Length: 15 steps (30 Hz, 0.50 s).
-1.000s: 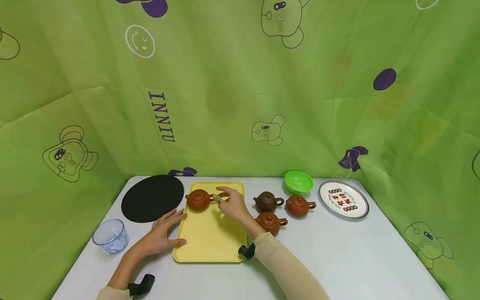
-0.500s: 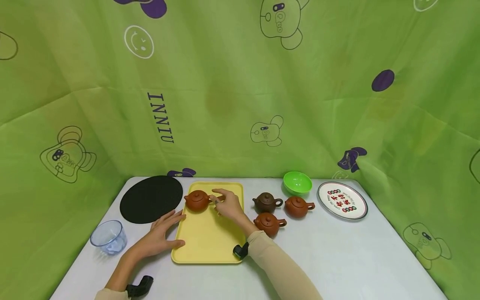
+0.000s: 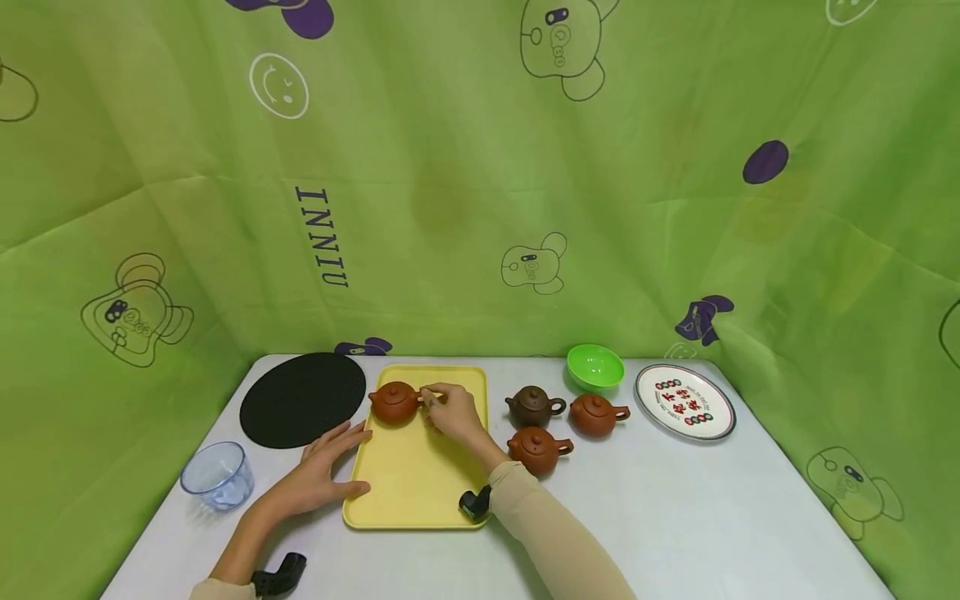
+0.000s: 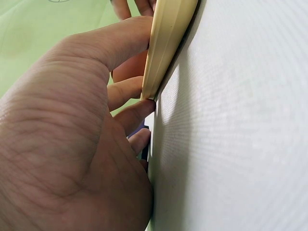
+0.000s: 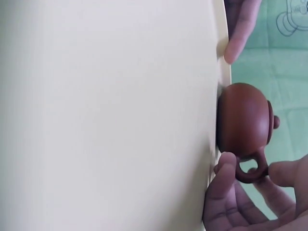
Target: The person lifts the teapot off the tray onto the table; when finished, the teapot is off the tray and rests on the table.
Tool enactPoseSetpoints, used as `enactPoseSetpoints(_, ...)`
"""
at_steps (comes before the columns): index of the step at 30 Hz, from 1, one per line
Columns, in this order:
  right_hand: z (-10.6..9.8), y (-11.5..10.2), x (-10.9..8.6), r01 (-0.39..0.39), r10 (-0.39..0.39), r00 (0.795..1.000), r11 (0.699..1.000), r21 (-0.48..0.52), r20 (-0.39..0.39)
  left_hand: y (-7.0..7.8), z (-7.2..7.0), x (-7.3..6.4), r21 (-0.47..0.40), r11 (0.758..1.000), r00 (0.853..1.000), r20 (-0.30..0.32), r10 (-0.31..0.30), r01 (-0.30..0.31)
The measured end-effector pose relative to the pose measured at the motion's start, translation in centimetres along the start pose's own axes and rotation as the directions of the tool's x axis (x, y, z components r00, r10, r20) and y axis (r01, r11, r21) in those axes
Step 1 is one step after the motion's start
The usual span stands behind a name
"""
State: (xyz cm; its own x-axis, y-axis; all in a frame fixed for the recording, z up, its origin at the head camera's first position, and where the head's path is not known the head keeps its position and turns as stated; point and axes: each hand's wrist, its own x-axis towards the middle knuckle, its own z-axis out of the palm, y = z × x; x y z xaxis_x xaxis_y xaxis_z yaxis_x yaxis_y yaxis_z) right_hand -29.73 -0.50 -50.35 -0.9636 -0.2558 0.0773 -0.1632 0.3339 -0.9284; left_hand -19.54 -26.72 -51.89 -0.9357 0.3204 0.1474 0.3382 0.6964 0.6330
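Note:
A reddish-brown teapot (image 3: 395, 403) sits upright, lid on, in the far left corner of the yellow tray (image 3: 420, 483). My right hand (image 3: 453, 413) pinches its handle, which points right; in the right wrist view the thumb meets the handle's outer curve and other fingers lie behind and below it. Spread along the tray's left rim is my left hand (image 3: 318, 475), its fingertips and thumb touching the edge. The left wrist view shows the thumb (image 4: 130, 41) against the side of the tray (image 4: 166, 43).
Right of the tray stand a dark brown teapot (image 3: 532, 405) and two reddish-brown teapots (image 3: 596, 414) (image 3: 536, 451). Behind them is a green bowl (image 3: 596, 367), with a printed plate (image 3: 686, 402) farther right. A black round mat (image 3: 303, 400) and a clear bluish glass bowl (image 3: 218, 475) lie left.
My right hand's raised index finger has come down and its fingers have closed in on the teapot's handle. The right forearm has shifted slightly left. The left hand holds its place on the tray.

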Motion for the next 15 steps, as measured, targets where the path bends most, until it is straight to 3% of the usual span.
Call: enactPoseSetpoints(15, 0.27, -0.01, 0.1, -0.028, 0.029, 0.999, 0.999, 0.046, -0.026, -0.1, 0.12, 0.02, 0.003, 1.0, 1.0, -0.003, 0.004, -0.004)
